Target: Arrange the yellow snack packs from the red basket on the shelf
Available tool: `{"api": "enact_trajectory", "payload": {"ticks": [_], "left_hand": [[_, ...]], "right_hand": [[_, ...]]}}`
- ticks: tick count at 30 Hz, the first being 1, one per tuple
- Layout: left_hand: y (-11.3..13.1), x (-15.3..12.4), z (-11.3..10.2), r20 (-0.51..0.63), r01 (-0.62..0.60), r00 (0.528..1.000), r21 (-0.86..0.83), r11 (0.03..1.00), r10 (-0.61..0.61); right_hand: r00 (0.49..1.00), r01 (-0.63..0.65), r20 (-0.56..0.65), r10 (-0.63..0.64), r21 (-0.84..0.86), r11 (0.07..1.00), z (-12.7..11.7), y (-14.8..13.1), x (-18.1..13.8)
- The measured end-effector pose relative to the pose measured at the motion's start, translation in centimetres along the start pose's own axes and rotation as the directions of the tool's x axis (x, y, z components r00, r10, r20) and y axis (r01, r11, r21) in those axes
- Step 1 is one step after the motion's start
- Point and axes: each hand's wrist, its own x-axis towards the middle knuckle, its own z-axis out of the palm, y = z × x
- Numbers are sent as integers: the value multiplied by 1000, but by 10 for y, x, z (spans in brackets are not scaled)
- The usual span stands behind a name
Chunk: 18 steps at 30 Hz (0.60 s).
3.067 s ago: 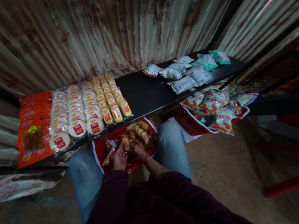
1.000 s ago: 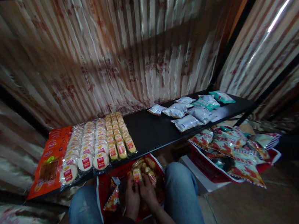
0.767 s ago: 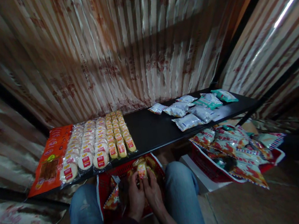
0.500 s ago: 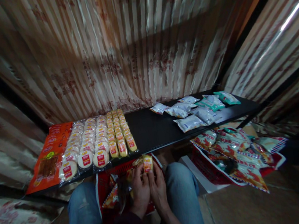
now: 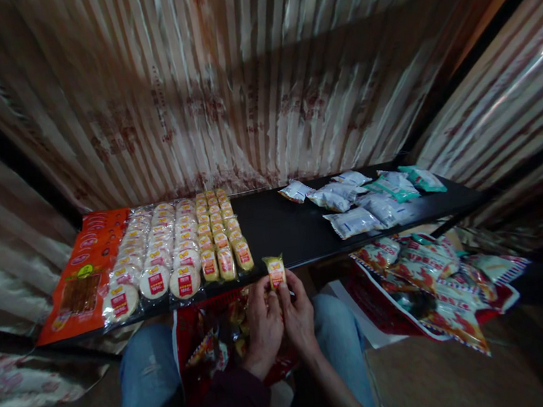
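Yellow packet: held beyond the fingertips of both hands, label showing, near the shelf's front edge (whether it touches the edge, I cannot tell).
Left hand: fingers pinching the packet's lower left side.
Right hand: fingers pinching its lower right side.
Red basket: below the hands, between the knees (contents dim).
Shelf: black, beyond the hands.
Yellow rows: on the shelf, left of the packet, beside white round packets.
Silver bags: on the shelf, farther right.
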Motion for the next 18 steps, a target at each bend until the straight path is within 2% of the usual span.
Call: {"api": "enact_trajectory", "payload": {"ticks": [5, 10, 14, 18], "left_hand": [[14, 18, 1, 44, 22, 999, 69, 997, -26], [25, 47, 7, 116, -35, 993, 118, 992, 22], [29, 72, 19, 94, -3, 996, 139, 990, -10], [24, 96, 33, 58, 26, 998, 53, 998, -29]], "right_hand": [[1000, 0, 3, 0, -27, 1000, 4, -3, 17], [998, 58, -6, -58, -41, 998, 7, 5, 49], [993, 117, 18, -117, -13, 993, 12, 4, 76], [994, 105, 18, -106, 42, 994, 23, 8, 102]]}}
